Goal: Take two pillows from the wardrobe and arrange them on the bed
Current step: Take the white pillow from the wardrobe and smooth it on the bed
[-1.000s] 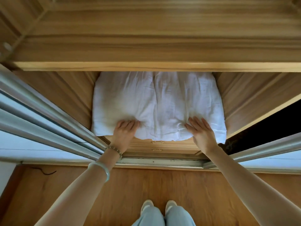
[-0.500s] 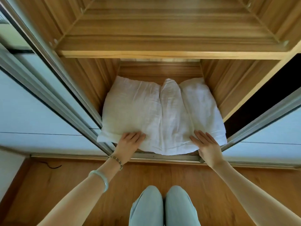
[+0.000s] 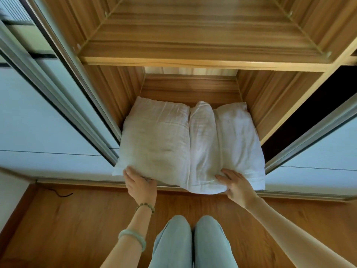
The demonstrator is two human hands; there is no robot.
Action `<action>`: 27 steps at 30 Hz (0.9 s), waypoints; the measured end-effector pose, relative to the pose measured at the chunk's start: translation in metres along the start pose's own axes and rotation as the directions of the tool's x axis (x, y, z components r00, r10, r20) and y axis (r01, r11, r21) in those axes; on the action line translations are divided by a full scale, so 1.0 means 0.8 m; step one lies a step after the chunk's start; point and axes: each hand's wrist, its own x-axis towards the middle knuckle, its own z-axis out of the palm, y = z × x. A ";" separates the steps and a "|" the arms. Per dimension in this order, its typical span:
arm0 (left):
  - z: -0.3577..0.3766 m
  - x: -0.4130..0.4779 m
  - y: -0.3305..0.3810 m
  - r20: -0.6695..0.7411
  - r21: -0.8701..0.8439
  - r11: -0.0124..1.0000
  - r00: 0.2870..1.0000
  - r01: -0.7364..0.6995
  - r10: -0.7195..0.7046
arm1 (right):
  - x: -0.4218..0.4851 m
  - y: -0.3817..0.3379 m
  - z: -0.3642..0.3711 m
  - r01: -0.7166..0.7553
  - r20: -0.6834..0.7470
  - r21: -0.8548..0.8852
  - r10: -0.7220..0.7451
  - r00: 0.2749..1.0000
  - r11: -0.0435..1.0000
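A white, wrinkled pillow sticks halfway out of the lower wooden compartment of the wardrobe. A vertical fold or seam runs down its middle; I cannot tell whether it is one pillow or two side by side. My left hand grips its front left edge, fingers under it. My right hand holds the front right part, fingers on top and thumb below. The front edge hangs over the door track.
A wooden shelf spans the wardrobe above the pillow. Sliding doors with metal frames stand open on both sides. The floor is wood, with a thin dark cable at the left. My knees in light blue trousers are below.
The pillow has slid out of the compartment toward me, its front edge now past the door track. My hands shifted from resting on top to gripping its front edge, and the view dropped lower.
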 end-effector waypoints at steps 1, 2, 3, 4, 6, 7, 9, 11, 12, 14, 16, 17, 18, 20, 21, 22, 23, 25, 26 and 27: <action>0.001 0.001 0.005 0.082 -0.246 0.955 0.985 0.165 -0.150 | 0.006 0.002 -0.006 -0.023 0.078 0.010 0.022 0.997 1.000; 0.002 0.003 0.011 0.220 -0.435 0.842 0.944 0.319 -0.244 | 0.011 0.005 -0.011 -0.037 0.168 -0.001 0.036 0.985 0.999; 0.001 0.004 0.015 0.376 -0.525 0.713 0.878 0.465 -0.296 | 0.016 0.008 -0.016 -0.045 0.249 -0.012 0.046 0.967 0.999; 0.002 0.008 0.015 0.491 -0.576 0.589 0.816 0.566 -0.304 | 0.023 0.010 -0.020 -0.050 0.298 -0.012 0.051 0.953 0.999; 0.004 0.012 0.018 0.626 -0.668 0.318 0.739 0.673 -0.249 | 0.041 0.010 -0.032 -0.031 0.313 0.003 0.028 0.949 1.000; 0.005 0.015 0.020 0.651 -0.698 0.215 0.731 0.683 -0.206 | 0.052 0.009 -0.039 -0.001 0.309 0.014 -0.003 0.951 1.000; 0.010 0.023 0.026 0.652 -0.717 0.183 0.740 0.673 -0.166 | 0.082 0.003 -0.052 0.060 0.282 0.044 -0.070 0.957 0.997; 0.014 0.030 0.029 0.669 -0.689 0.202 0.718 0.696 -0.191 | 0.126 -0.003 -0.062 0.070 0.175 0.085 -0.084 0.981 0.994; 0.016 0.033 0.029 0.678 -0.673 0.202 0.703 0.711 -0.216 | 0.153 -0.006 -0.065 0.055 0.108 0.124 -0.069 0.992 0.991; 0.021 0.038 0.030 0.697 -0.643 0.208 0.676 0.737 -0.241 | 0.216 -0.013 -0.070 0.013 0.026 0.233 -0.019 0.999 0.972; 0.022 0.044 0.030 0.705 -0.608 0.226 0.648 0.761 -0.287 | 0.279 -0.019 -0.071 -0.032 0.010 0.328 0.030 0.999 0.944; 0.022 0.047 0.029 0.698 -0.596 0.229 0.637 0.770 -0.328 | 0.308 -0.020 -0.071 -0.050 0.009 0.349 0.050 0.999 0.936; 0.021 0.051 0.028 0.687 -0.586 0.230 0.627 0.777 -0.368 | 0.337 -0.022 -0.069 -0.067 0.012 0.353 0.068 0.998 0.933; 0.020 0.058 0.025 0.666 -0.562 0.247 0.610 0.789 -0.430 | 0.383 -0.023 -0.064 -0.108 0.033 0.334 0.103 0.994 0.936; 0.021 0.060 0.022 0.658 -0.554 0.250 0.602 0.794 -0.453 | 0.403 -0.024 -0.060 -0.129 0.053 0.326 0.118 0.992 0.937; 0.022 0.061 0.019 0.653 -0.547 0.250 0.594 0.799 -0.469 | 0.421 -0.025 -0.055 -0.150 0.081 0.329 0.130 0.988 0.932; 0.023 0.062 0.017 0.655 -0.540 0.247 0.586 0.804 -0.476 | 0.436 -0.023 -0.051 -0.171 0.120 0.325 0.139 0.983 0.930; 0.024 0.067 0.013 0.667 -0.536 0.224 0.571 0.814 -0.478 | 0.467 -0.020 -0.038 -0.179 0.213 0.249 0.127 0.969 0.952; 0.024 0.070 0.012 0.677 -0.536 0.208 0.564 0.818 -0.473 | 0.479 -0.018 -0.031 -0.189 0.266 0.211 0.130 0.955 0.959; 0.024 0.073 0.010 0.685 -0.540 0.191 0.560 0.820 -0.466 | 0.488 -0.019 -0.025 -0.219 0.324 0.209 0.144 0.935 0.953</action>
